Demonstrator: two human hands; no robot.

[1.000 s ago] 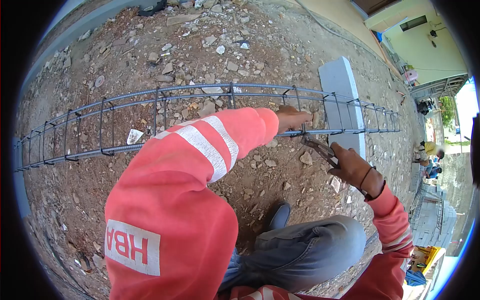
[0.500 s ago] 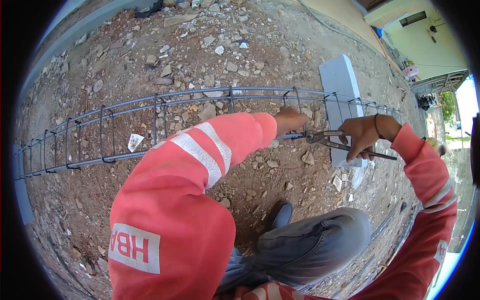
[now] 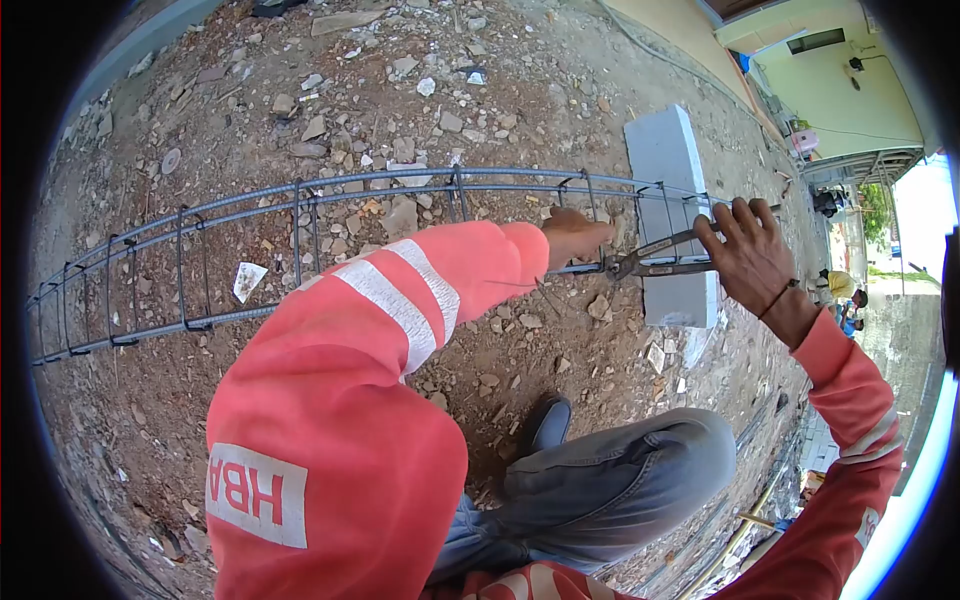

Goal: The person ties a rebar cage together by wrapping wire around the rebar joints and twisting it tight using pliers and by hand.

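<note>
A long rebar cage [image 3: 375,178] of ribbed bars and square stirrups runs across the view. My right hand [image 3: 748,255] grips the handles of a pair of pincers [image 3: 660,262]; the handles are spread a little. The jaws sit at a stirrup on the near lower bar, just right of my left hand [image 3: 578,238]. That hand is closed at the same bar, and its own forearm and the bars partly hide what its fingers hold. Thin wire [image 3: 540,284] sticks out near the left cuff.
A pale grey block [image 3: 665,150] lies beneath the cage on the right. Stones and rubble [image 3: 450,122] cover the dirt ground. My bent knee [image 3: 680,450] and shoe [image 3: 548,425] are below the cage. Another person [image 3: 845,288] is far off at right, near a building [image 3: 860,95].
The right hand has lifted and its fingers have opened out over the pincers, whose handles have swung upward. The left hand has stayed at the bar. The view has shifted slightly.
</note>
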